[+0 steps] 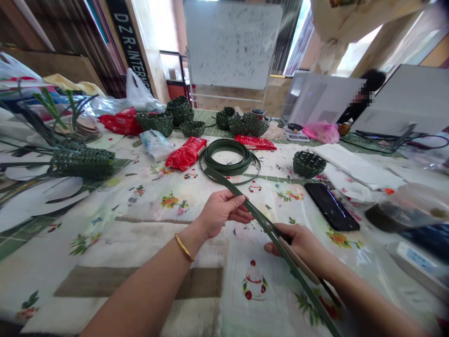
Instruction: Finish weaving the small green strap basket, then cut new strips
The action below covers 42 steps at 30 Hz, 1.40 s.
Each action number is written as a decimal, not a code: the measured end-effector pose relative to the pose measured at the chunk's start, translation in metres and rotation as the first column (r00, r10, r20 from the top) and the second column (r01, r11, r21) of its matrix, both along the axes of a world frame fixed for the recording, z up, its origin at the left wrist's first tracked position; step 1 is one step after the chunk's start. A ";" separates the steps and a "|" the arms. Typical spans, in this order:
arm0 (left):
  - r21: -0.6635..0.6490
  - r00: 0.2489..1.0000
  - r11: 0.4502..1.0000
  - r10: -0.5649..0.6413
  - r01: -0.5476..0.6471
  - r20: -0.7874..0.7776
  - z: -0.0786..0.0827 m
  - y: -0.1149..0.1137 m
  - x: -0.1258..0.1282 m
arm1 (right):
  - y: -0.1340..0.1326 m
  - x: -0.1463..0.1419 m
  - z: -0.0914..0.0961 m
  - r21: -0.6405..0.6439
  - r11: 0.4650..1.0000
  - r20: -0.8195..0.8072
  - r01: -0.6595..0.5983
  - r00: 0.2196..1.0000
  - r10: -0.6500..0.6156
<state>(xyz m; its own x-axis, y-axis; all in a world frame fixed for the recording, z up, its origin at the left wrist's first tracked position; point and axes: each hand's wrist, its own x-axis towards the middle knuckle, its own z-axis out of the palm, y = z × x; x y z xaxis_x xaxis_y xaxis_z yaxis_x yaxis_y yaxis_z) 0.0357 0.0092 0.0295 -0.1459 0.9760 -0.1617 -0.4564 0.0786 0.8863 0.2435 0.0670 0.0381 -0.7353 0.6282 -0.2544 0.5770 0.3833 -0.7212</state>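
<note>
A dark green flat strip (pixel 257 217) runs from a coil (pixel 228 157) on the table down past both my hands. My left hand (pixel 222 210), a gold bangle on its wrist, pinches the strip between thumb and fingers. My right hand (pixel 301 243) is closed around the strip lower down and also holds a brown-handled tool (pixel 298 262) along it; its blade is hidden.
A floral cloth (pixel 140 243) covers the table. A black phone (pixel 331 206) lies right of my hands. Several small green woven baskets (pixel 308 164) and red packets (pixel 185 153) sit further back. An unfinished basket (pixel 82 161) is at left. A person sits at far right.
</note>
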 end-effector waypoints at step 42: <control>0.064 0.975 0.976 0.212 -0.207 -0.071 0.011 0.003 -0.018 | 0.004 0.003 0.002 0.174 0.984 0.072 0.024 0.997 -0.037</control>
